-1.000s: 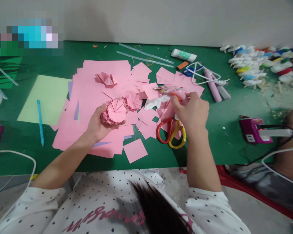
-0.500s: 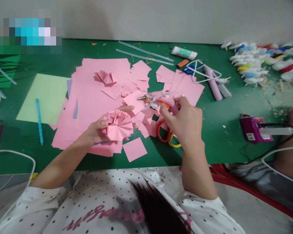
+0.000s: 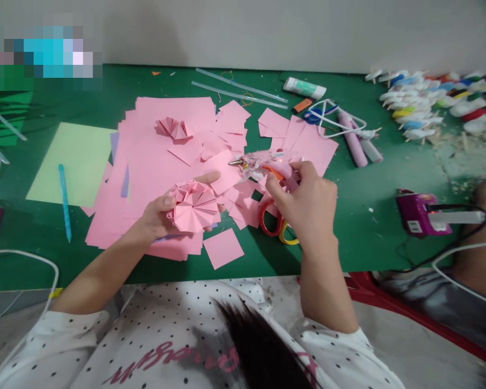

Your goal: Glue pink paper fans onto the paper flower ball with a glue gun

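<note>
A folded pink paper flower (image 3: pixel 195 208) rests in my left hand (image 3: pixel 162 213), the thumb lying on its edge and the fingers beneath it. My right hand (image 3: pixel 308 200) is closed around a pink hot glue gun (image 3: pixel 273 162) with an orange trigger. Its metal nozzle points left, apart from the flower. Below the gun lie scissors (image 3: pixel 270 219) with red and yellow handles, partly hidden by my right hand. A smaller folded pink piece (image 3: pixel 173 128) sits on the stack of pink paper (image 3: pixel 146 156). One pink square (image 3: pixel 223 248) lies near the table's front edge.
Loose pink squares (image 3: pixel 243 205) are scattered mid-table. Glue sticks (image 3: pixel 238 94), a white tube (image 3: pixel 304 88) and a second pink tool (image 3: pixel 352 139) lie behind. A blue pen (image 3: pixel 65 202) rests at left. A purple power socket (image 3: pixel 423 215) and another person's limb (image 3: pixel 484 232) are at right.
The paper flower has shifted very slightly left and up with my left hand. My right hand and the glue gun stay almost where they were.
</note>
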`<state>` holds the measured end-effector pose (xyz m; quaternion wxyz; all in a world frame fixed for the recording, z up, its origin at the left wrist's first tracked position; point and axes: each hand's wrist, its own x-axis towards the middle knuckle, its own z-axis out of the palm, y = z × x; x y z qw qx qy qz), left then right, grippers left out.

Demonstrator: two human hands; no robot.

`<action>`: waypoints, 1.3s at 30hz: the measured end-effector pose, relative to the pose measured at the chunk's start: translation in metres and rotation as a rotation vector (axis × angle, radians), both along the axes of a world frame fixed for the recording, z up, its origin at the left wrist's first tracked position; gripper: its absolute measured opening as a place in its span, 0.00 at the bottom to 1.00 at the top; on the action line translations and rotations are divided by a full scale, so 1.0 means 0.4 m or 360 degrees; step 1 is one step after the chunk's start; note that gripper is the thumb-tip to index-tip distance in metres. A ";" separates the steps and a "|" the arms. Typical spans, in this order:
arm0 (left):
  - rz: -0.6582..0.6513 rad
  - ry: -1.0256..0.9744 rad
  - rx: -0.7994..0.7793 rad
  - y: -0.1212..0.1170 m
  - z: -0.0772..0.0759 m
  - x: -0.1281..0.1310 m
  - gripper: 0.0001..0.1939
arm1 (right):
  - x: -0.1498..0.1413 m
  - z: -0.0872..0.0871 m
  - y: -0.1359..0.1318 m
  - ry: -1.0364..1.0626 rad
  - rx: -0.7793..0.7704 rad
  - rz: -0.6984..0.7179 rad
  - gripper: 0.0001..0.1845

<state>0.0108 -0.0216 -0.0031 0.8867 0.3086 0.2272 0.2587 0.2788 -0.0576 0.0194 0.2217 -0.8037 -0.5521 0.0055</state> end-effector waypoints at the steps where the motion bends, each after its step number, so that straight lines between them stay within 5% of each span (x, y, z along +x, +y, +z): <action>1: -0.0016 -0.0021 0.0000 0.002 -0.003 -0.003 0.66 | 0.000 0.001 -0.001 0.0021 0.0011 0.0006 0.28; 9: 0.0012 -0.0099 0.0009 0.012 -0.021 -0.021 0.58 | 0.005 0.008 -0.007 0.0198 0.0057 0.0044 0.24; 20: -0.0012 -0.0146 -0.0007 0.012 -0.032 -0.019 0.55 | 0.034 -0.018 -0.006 -0.0019 -0.0041 -0.0066 0.32; 31: -0.0200 0.0000 0.0063 -0.033 -0.017 0.029 0.42 | 0.090 -0.015 0.015 0.0422 0.0132 -0.0296 0.25; 39: -0.0100 0.0028 0.0103 0.010 0.006 -0.018 0.43 | 0.071 -0.009 0.031 0.0384 0.0302 -0.0170 0.20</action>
